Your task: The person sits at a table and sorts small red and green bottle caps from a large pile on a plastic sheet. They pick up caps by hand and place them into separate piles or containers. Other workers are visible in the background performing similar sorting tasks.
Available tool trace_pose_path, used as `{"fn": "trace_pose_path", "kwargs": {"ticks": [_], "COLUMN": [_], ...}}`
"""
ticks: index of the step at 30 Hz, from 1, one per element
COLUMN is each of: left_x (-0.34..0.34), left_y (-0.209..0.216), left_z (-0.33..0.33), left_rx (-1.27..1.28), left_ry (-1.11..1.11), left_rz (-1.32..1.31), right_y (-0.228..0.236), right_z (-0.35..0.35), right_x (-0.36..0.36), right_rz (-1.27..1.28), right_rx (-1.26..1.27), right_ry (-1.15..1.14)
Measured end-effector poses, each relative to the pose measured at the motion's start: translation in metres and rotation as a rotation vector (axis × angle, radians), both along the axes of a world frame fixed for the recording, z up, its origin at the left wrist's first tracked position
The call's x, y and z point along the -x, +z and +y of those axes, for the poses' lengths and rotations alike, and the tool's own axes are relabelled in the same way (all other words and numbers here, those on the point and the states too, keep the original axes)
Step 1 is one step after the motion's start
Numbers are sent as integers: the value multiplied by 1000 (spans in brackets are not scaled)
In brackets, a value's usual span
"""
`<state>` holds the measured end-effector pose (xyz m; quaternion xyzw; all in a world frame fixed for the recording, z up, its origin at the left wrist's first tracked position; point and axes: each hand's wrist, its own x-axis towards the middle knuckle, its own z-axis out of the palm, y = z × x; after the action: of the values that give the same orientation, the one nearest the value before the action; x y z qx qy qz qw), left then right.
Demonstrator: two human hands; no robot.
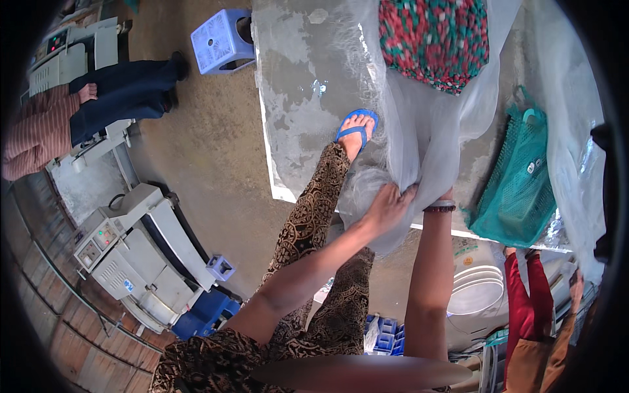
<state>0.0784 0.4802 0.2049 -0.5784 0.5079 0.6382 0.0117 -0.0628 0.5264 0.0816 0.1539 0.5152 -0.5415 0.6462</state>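
Observation:
My left hand (pixel 386 208) is closed on a bunched fold of sheer white netting (pixel 432 141). Just to its right, my right hand (pixel 448 195), with a dark beaded bracelet at the wrist, reaches in at the netting's near end. Folds cover most of its fingers, so its grip is hidden. At the far end of the netting lies a heap of small red, green and white pieces (pixel 434 40), somewhat blurred. A loose bunch of the same netting hangs below my left hand. One foot in a blue flip-flop (pixel 357 130) stands on the grey sheet left of the netting.
A green mesh-covered basket (pixel 517 177) stands at right, near more white netting (pixel 576 131). White buckets (pixel 476 281) sit below it. A blue stool (pixel 223 40) is at far left. Grey machines (pixel 141 255) line the left, where one person (pixel 98 111) stands; another (pixel 534 314) is at lower right.

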Motion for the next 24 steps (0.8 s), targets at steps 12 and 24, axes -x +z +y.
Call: {"fn": "trace_pose_path", "kwargs": {"ticks": [12,24], "left_x": [22,21], "left_y": [-42,38], "left_z": [37,-99], "left_rx": [-123,-205], "left_ry": [439,258], "left_rz": [-66,-219], "right_y": [-6,134], "right_z": [40,-143], "right_x": [-31,-35], "right_rz": [-266,49], "right_rx": [-37,-348], "right_ry": [-393,-40]}}
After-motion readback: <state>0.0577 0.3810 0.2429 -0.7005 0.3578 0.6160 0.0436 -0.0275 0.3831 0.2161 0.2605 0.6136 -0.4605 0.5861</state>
